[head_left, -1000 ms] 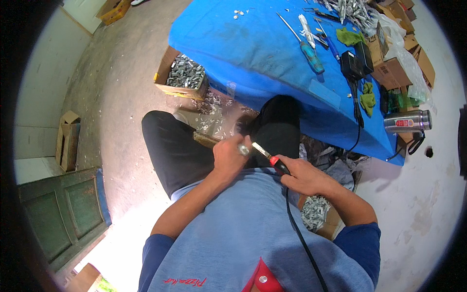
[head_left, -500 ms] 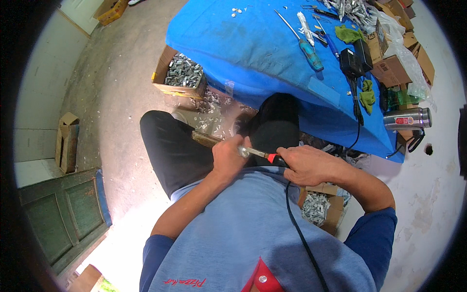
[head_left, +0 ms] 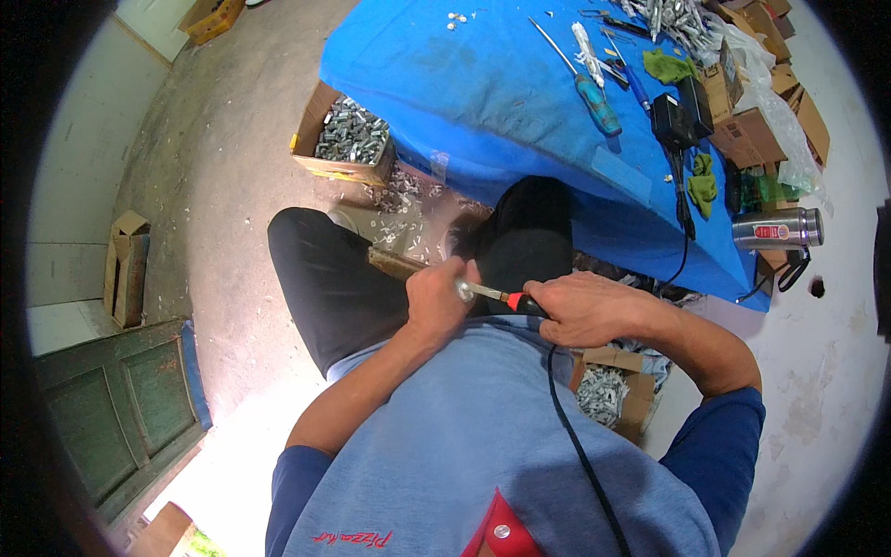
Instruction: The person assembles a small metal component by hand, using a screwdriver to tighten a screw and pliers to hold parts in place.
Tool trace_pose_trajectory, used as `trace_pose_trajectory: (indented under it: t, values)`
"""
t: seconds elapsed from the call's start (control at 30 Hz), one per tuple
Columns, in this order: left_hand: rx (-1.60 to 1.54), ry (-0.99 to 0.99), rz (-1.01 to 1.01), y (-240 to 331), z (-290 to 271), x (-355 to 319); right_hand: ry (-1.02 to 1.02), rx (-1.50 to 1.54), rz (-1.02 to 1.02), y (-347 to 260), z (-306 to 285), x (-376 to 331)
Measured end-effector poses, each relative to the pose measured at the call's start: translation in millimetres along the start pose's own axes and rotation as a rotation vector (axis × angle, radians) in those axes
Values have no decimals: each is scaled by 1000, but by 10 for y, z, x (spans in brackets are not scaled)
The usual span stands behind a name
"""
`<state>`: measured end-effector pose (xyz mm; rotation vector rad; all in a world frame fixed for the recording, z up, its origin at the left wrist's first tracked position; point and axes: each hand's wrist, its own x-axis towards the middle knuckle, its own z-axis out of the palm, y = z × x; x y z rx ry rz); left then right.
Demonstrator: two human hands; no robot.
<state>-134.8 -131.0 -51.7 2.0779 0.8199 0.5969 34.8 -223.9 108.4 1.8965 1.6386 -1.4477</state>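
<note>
Above my lap, my left hand (head_left: 436, 299) is closed, its fingers pinching a small shiny silvery piece (head_left: 464, 291) whose exact kind I cannot make out. A narrow wooden board (head_left: 393, 264) sticks out from beyond that hand, across my thigh. My right hand (head_left: 583, 310) is wrapped round the black handle of a corded tool with a red collar (head_left: 515, 301) and a straight metal shaft. The shaft's tip meets the shiny piece at my left fingers. A black cord (head_left: 577, 446) runs from the handle down over my shirt.
Ahead stands a table with a blue cloth (head_left: 445, 84), bearing a teal-handled screwdriver (head_left: 598, 104), black power adapters (head_left: 672, 121) and green rags (head_left: 670, 65). A steel flask (head_left: 778, 227) lies at its right edge. Cardboard boxes of metal parts (head_left: 353, 132) and pale pieces (head_left: 601, 395) stand on the floor.
My right hand has shifted very slightly with the tool, and its elbow has moved a little outward. My left hand keeps its hold; the whole view has shifted slightly.
</note>
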Motion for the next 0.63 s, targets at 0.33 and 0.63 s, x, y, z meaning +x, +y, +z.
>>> trace_pose_trajectory:
  t: [0.33,0.63]
  values:
    - [-50,37,51,-90,-8,-59,181,92,-78,15,421,103]
    - [-87,47,36,-127,1,-91,79,454,-13,64,609,176]
